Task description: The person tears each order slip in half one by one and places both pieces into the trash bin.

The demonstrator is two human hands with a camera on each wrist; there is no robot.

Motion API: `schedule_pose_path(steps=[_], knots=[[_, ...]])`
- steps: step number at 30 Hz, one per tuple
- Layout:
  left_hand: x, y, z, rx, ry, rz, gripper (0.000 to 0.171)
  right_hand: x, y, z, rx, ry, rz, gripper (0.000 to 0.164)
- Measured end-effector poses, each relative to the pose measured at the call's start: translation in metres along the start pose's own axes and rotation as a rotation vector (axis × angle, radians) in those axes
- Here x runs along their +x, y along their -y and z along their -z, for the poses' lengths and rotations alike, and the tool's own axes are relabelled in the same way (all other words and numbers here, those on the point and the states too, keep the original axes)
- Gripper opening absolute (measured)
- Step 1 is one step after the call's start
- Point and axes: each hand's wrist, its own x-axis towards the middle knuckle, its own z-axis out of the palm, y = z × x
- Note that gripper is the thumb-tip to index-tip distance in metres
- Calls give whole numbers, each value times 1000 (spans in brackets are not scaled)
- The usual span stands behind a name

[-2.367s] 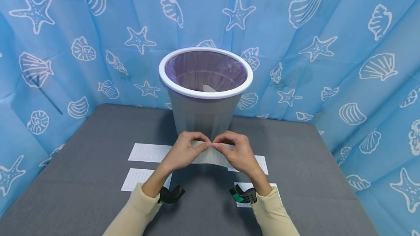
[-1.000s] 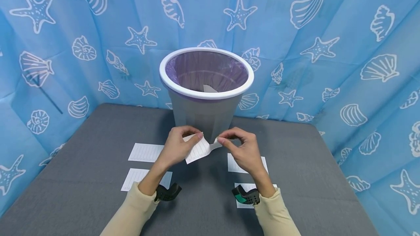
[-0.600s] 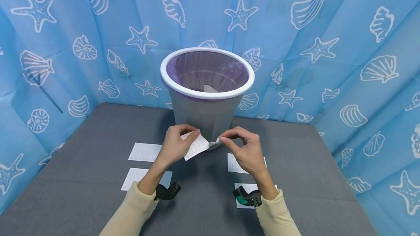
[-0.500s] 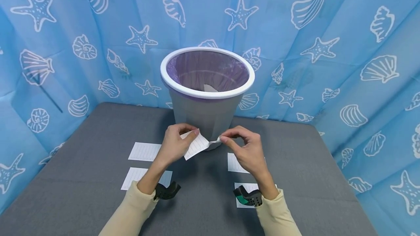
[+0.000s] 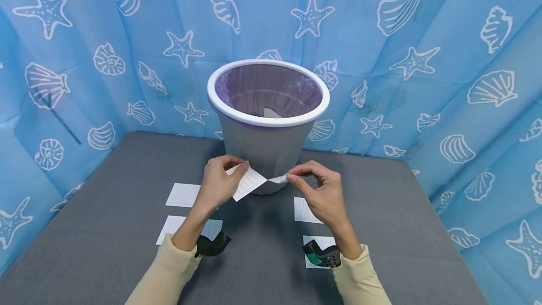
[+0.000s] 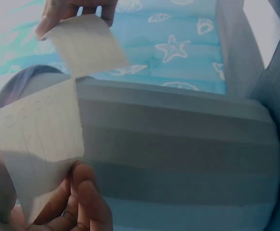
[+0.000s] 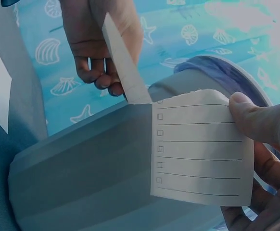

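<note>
A lined sheet of paper is torn almost through, its two halves meeting at one small corner. My left hand (image 5: 217,183) pinches the left half (image 5: 250,182) between thumb and fingers. The right half (image 5: 278,180) hangs from my right hand (image 5: 323,192), seen nearly edge-on in the head view. From the right wrist, checkboxes and ruled lines show on that right half, with a ragged torn top edge. Both hands are held in the air in front of a grey trash bin (image 5: 264,142) with a white rim and a purple liner.
Flat on the grey table (image 5: 394,229) lie paper slips: an upper left slip (image 5: 183,195), a lower left slip (image 5: 170,228), an upper right slip (image 5: 305,211) and a lower right slip (image 5: 315,241). A white paper piece (image 5: 271,113) shows inside the bin. A blue shell-print curtain (image 5: 355,13) stands behind.
Both hands gripped the whole sheet fingertip to fingertip at first. They have since drawn apart, the left hand moving left and the right hand right, and the tear has opened down to one corner.
</note>
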Motion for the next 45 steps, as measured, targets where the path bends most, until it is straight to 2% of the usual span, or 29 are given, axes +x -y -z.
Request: schedule_pose_path(steps=[8,14,17,21,27,31,36,40,45], knots=[[3,-5,18,23,-38,9,22,11,5,8,-14,-16,26,10],[11,-16,53,53,-141,-35,23,34,14,26,-41,3,78,14],[16,-27,75,49,-175,-49,24,48,21,37,-53,6,76,14],[22,-48,100,22,-181,-62,29,66,32,52,-88,4,62,12],[40,-80,122,-18,-173,-155,29,97,49,68,-88,-4,23,10],[54,-101,126,-59,-146,-169,28,119,57,73,-24,2,0,11],[70,-124,121,-60,-55,-124,28,146,63,76,49,35,-32,3],[85,-138,110,-5,5,-130,29,169,68,76,8,64,-93,7],[107,-151,94,121,81,-159,30,196,69,70,-42,100,-205,10]])
